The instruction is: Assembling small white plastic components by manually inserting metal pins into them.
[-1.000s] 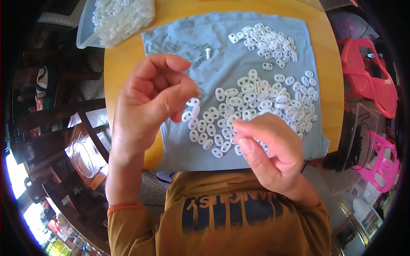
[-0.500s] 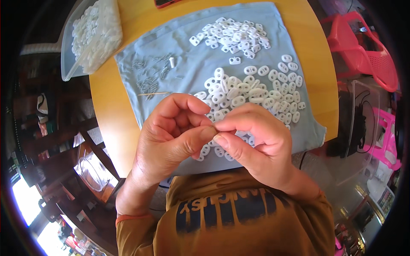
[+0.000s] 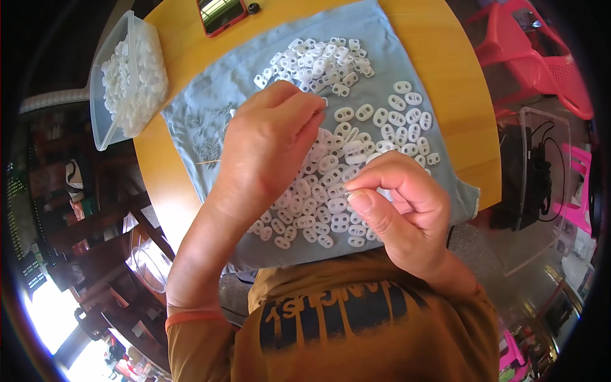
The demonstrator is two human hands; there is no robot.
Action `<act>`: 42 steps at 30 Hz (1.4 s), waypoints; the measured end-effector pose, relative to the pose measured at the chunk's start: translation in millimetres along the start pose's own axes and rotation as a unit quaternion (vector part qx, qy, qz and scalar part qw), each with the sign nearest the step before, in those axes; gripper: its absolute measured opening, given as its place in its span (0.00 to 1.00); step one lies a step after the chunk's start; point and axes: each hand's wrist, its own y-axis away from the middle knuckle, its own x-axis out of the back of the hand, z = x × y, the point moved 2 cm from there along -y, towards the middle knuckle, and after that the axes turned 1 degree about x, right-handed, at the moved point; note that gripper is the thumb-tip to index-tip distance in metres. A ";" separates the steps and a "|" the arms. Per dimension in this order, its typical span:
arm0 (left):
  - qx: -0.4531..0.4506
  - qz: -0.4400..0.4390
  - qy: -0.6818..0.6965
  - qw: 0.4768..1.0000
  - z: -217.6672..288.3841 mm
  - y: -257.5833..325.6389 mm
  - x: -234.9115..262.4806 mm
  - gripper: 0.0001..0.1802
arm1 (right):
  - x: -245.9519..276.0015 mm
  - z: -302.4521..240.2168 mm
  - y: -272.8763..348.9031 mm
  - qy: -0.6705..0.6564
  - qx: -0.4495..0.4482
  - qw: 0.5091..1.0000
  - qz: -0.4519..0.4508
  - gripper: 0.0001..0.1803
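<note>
Head cam, wide fisheye; looks down fr. above; table [image 3: 445, 63] nr.; wearer's shirt [image 3: 331, 347] at btm.

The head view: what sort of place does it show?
Probably a room at home, perhaps a small workshop: a wooden table, white two-holed pieces heaped on a blue cloth, and a red plastic chair.

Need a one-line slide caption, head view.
Left hand over white two-holed pieces on a blue cloth, right hand pinching a tiny metallic piece.
</note>
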 end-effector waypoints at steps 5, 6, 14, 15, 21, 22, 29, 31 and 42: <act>-0.008 -0.043 -0.105 0.994 -4.8 -9.8 -8.9 0.05 | 8.3 -2.4 0.9 -0.042 -0.041 0.998 0.028 0.04; 0.019 -0.058 -0.092 0.994 -6.2 -12.1 -7.8 0.06 | 9.4 -3.2 1.5 -0.065 -0.067 0.995 0.036 0.04; 0.131 -0.027 0.153 0.979 6.5 -6.3 7.4 0.03 | 12.2 -8.9 -0.1 -0.218 -0.146 0.963 0.056 0.05; 0.235 -0.034 0.301 0.923 14.5 0.8 12.4 0.03 | 12.3 -9.1 -0.6 -0.230 -0.140 0.961 0.063 0.05; 0.279 0.015 0.607 0.744 46.3 43.9 17.4 0.13 | 0.1 -11.7 -3.5 -0.231 -0.145 0.961 0.035 0.05; 0.266 0.032 0.624 0.734 48.1 47.2 15.6 0.14 | -2.7 -11.7 -3.4 -0.230 -0.149 0.961 0.030 0.05; 0.229 0.053 0.640 0.731 40.1 66.3 12.8 0.12 | -18.3 -10.5 -1.3 -0.203 -0.145 0.968 -0.001 0.06; 0.228 0.059 0.642 0.729 39.3 69.3 13.5 0.12 | -22.2 -9.7 0.2 -0.197 -0.145 0.969 -0.006 0.06; 0.220 0.067 0.660 0.716 29.1 85.8 13.0 0.12 | -36.8 -7.6 3.6 -0.186 -0.160 0.970 -0.007 0.06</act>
